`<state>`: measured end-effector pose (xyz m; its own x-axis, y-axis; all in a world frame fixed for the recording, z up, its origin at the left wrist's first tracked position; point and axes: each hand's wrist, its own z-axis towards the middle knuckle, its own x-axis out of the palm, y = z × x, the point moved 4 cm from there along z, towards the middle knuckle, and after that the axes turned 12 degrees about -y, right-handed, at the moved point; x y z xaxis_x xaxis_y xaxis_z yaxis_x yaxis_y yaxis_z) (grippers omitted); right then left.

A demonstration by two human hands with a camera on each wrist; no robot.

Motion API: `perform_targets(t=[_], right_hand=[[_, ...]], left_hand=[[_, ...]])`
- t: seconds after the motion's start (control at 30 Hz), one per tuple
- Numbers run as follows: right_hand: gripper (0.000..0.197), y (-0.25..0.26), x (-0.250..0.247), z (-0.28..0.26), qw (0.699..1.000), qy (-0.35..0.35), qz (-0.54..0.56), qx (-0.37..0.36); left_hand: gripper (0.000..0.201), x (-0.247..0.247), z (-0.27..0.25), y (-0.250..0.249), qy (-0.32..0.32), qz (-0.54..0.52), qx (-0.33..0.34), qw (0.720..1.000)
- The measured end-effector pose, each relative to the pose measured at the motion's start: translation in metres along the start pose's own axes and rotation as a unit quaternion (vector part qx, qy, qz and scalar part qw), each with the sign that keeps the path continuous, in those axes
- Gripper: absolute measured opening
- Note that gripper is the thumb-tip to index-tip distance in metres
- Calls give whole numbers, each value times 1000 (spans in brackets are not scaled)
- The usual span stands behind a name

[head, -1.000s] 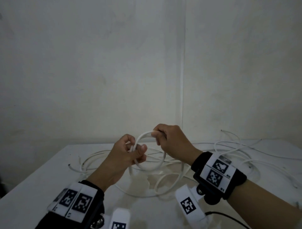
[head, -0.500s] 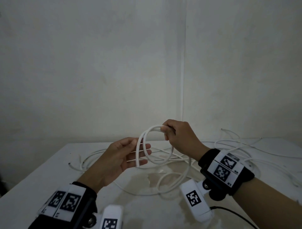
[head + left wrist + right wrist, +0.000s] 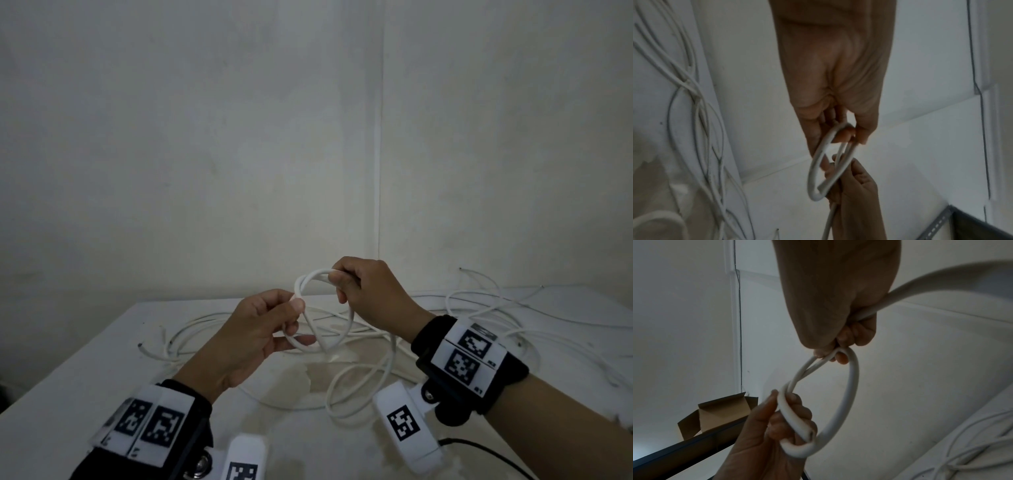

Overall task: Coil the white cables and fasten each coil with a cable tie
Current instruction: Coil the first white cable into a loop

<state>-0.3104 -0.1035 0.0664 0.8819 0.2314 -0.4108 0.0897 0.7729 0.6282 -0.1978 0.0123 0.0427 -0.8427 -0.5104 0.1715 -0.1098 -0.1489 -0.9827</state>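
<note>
Since half a second ago the left hand point(image 3: 260, 329) has closed: its fingers, then spread flat behind the loops, now curl with the thumb round the coil point(image 3: 322, 308) at its nine o'clock side, a firm grip on the strands. The right hand point(image 3: 370, 294) pinches the same coil at about one o'clock, the cable's free run trailing from under its palm down to the bench point(image 3: 68, 377). The coil is held above the bench, between the two hands, only a couple of turns thick. Loose white cables point(image 3: 513, 329) lie tangled on the bench from ten o'clock round to three. Judging by this, another turn has just been secured; most of the length is uncoiled and no cable tie is in sight.
</note>
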Motion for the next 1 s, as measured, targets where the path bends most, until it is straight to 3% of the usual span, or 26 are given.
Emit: perform_targets(t=[0.13, 0.33, 0.63, 0.77, 0.9, 1.0], right_hand=[[24, -3, -1, 0, 1000, 13, 1, 15], [30, -6, 0, -3, 999, 18, 16, 40], [25, -10, -3, -4, 999, -10, -4, 37], [26, -9, -2, -6, 999, -7, 1, 43], [25, -2, -1, -6, 998, 17, 20, 49], [23, 5, 3, -10, 998, 43, 30, 47]], left_hand=[[15, -3, 4, -1, -59, 76, 49, 994], [13, -5, 6, -2, -120, 222, 135, 958], [7, -3, 1, -2, -52, 207, 109, 971], [4, -4, 4, -1, -67, 221, 140, 963], [5, -12, 15, -2, -136, 265, 225, 928], [8, -15, 19, -6, -176, 354, 332, 856]])
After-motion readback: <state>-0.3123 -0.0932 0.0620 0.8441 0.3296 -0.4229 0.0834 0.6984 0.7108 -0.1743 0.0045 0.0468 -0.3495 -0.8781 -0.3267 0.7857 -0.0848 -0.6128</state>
